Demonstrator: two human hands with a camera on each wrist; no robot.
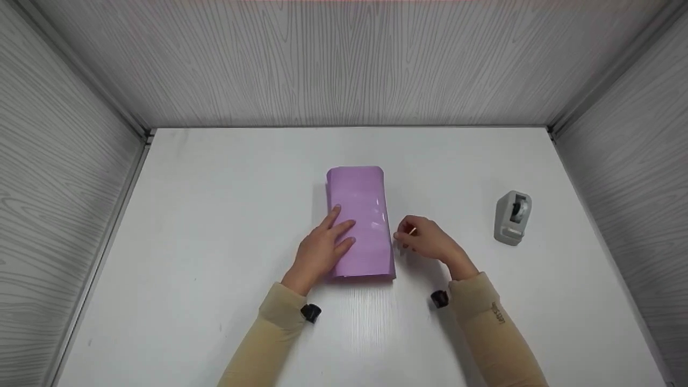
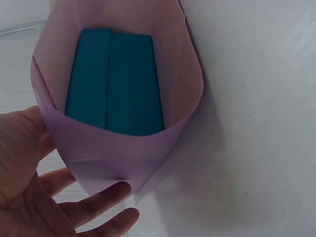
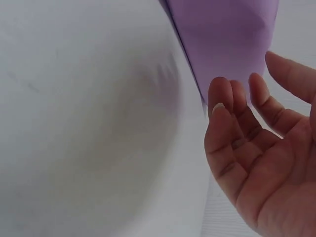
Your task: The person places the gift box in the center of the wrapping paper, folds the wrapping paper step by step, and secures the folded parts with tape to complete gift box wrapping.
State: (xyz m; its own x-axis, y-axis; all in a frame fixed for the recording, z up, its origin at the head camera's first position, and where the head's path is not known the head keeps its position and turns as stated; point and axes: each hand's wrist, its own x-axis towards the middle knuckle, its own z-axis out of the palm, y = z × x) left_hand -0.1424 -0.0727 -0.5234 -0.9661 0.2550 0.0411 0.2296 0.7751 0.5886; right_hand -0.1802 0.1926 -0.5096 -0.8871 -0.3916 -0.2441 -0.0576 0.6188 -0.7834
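Note:
A sheet of purple paper (image 1: 357,188) is folded round into a long sleeve lying upright in the head view, mid-table. Through its open end, the left wrist view shows a teal box (image 2: 131,84) inside. My left hand (image 1: 317,252) rests on the paper's left side, fingers spread over the top face. Beside the right edge, my right hand (image 1: 427,239) has loosely bent fingers and no object visible in them. In the right wrist view its fingertips (image 3: 220,94) overlap the lower corner of the paper.
A grey tape dispenser (image 1: 510,220) with a roll in it stands on the right side of the white table (image 1: 215,215). Grey wood-grain panels (image 1: 344,64) enclose the back and both sides. A small black device (image 1: 439,299) sits at the right wrist.

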